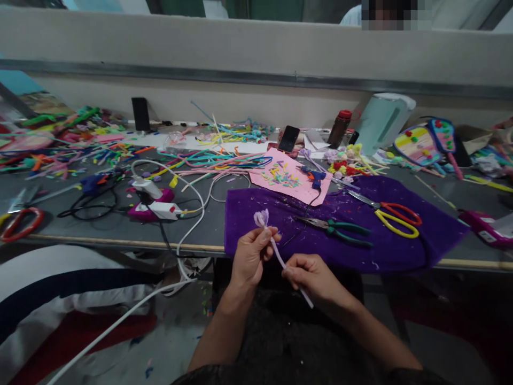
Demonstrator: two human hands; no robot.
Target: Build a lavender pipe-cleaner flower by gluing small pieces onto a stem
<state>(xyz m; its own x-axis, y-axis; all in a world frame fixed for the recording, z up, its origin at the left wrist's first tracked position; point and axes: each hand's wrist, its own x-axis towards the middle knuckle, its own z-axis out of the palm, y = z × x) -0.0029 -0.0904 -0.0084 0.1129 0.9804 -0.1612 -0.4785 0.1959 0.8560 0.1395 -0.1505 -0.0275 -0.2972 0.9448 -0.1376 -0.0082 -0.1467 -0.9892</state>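
A light purple pipe cleaner [279, 255] is stretched between my two hands, its top end looped into a small flower-like bunch [261, 217]. My left hand [252, 254] pinches it just under the loops. Lower down, my right hand [310, 272] pinches the stem, and the free tail sticks out below the fingers. Both hands are at the front edge of a purple cloth [248, 208]. Green-handled pliers [340, 231] lie on that cloth beyond my right hand. Scissors [390, 214] with red and yellow handles rest further right.
Behind the cloth, a pink sheet [262, 174] bears many cut pieces and a blue glue gun [315, 175]. White cables [200, 200] and a power strip [156, 208] lie at left. A bottle [340, 129] and a pale green jug [382, 123] stand at the back. Someone's leg shows lower left.
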